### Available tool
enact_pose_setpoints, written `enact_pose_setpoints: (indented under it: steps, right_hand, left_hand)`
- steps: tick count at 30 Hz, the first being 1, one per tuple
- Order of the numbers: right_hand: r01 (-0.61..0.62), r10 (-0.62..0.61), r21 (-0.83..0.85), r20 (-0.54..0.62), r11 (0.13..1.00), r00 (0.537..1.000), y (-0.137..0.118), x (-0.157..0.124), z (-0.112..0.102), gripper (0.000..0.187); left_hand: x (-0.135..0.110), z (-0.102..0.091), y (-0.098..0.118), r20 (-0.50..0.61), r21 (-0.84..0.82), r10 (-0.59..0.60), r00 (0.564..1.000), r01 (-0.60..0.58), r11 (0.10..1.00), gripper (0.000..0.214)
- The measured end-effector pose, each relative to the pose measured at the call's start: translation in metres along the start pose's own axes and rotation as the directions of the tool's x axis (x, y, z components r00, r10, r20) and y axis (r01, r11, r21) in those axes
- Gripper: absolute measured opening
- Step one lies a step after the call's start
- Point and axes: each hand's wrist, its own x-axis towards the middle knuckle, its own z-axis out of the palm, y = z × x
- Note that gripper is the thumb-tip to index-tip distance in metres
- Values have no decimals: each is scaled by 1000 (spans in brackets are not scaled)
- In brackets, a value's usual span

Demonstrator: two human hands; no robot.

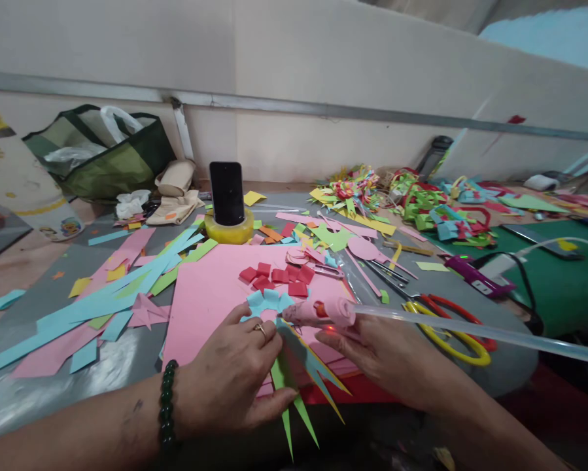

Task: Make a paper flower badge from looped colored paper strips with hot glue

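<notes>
My right hand (382,347) is closed around a pink hot glue gun (323,311), and a long clear glue stick (450,322) runs out of its back end. The gun's nozzle meets a paper flower with light blue petals (270,299). Pointed green strips (294,392) and blue strips hang from the flower toward me. My left hand (239,366) grips the flower's left side, its thumb over the green strips. Small red paper pieces (280,276) lie just beyond, on a pink paper sheet (200,288).
Scissors (450,327) with red and yellow handles lie at right, near a purple power strip (480,278). A phone (227,193) stands in a yellow tape roll (229,229). Blue strips (127,288) spread leftward. Finished-looking paper crafts (355,186) and a green bag (102,157) sit behind.
</notes>
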Motion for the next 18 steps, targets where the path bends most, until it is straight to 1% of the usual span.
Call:
enact_pose_setpoints:
  steps: [3,6,9,13,15,18]
  right_hand:
    - [-14,15,27,-31,1000,999,-3,-5,-3,36]
    - [23,-21,55,-38,998,999,-4,-8,-4,37]
    - [47,-46,64,-24,997,999,-3,-5,-1,37]
    - [16,-15,48,-8,999,1000,1,-3,6,35]
    - [17,-17,38,-22,999,1000,2,-6,7,36]
    - [59,-57,39,-60,997,997,0,-10,4,36]
  left_hand:
    - [-1,0,0,21,-3,-12,1000,12,1000,30]
    - [-2,0,1,27,-4,-11,1000,11,1000,31]
    - [-2,0,1,23,-9,-5,1000,5,1000,29]
    - [-1,-1,1,17,-13,-2,1000,2,1000,28]
    - [-1,0,0,21,-11,-4,1000,4,1000,30]
    - [-1,2,0,29,-7,-10,1000,10,1000,32]
